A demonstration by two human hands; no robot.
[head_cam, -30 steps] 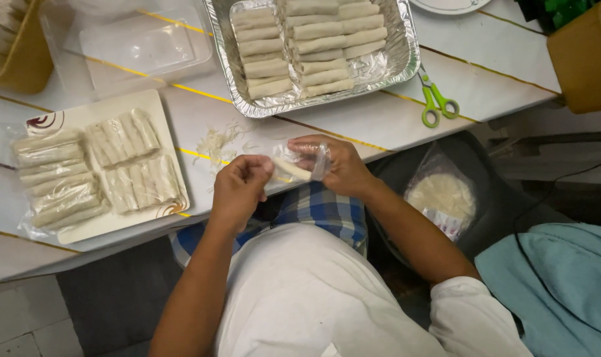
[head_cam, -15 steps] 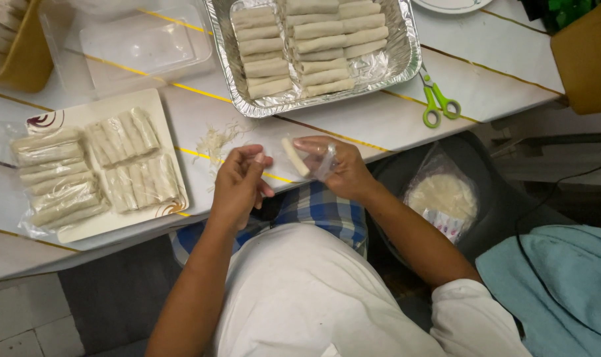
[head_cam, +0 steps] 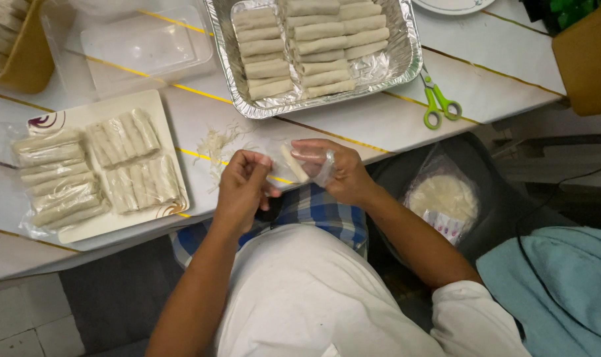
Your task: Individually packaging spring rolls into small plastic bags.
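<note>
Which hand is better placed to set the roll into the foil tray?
Right, probably. The right hand already holds the roll in its clear wrap, directly below the foil tray. The left hand only pinches the wrap's edge.

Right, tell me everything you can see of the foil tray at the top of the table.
The foil tray is a rectangular, shiny, crinkled aluminium pan with a rolled rim, lying flat on the white table, its far end cut off by the picture's edge. It holds pale rolled spring rolls laid in two side-by-side stacks, with bare foil showing at its right side. Green-handled scissors lie just off its near right corner. Neither hand touches it.
</note>
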